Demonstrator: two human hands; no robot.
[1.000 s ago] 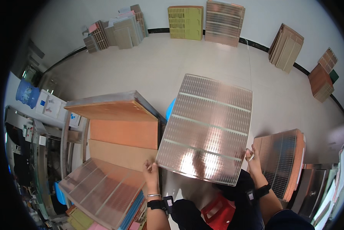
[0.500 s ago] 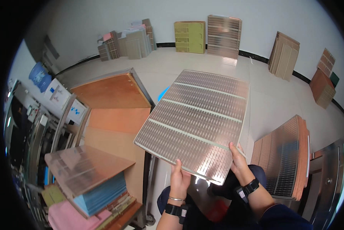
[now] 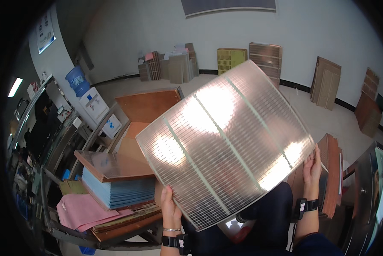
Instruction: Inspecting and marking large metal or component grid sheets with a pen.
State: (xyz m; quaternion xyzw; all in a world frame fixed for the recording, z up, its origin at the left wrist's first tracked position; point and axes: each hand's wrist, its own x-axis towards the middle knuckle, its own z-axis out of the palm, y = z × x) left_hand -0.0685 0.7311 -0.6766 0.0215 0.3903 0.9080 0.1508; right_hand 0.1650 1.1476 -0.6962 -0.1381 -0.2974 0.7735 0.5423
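While the worker holds it aloft, panel [image 3: 232, 162] tilts between both hands | left hand [image 3: 170, 208]: thumb clamped over lower-left edge, fingers hidden | right hand [image 3: 312, 170]: curled, gripping right corner, pale strip [image 3: 324, 167] alongside | support edges only; steady the tilt.

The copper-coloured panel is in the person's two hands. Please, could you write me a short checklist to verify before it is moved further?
1. Left hand on the copper-coloured panel: ok, it grips the left edge, thumb on top.
2. Right hand on the panel: ok, it holds near the right corner.
3. Right hand free of other things: not ok, it seems also to hold a thin pale stick.
4. Panel square to the body: not ok, it is turned diagonally.
5. Upper face free of marks: cannot tell, bright glare covers parts.
6. Underside sound: cannot tell, it faces away.
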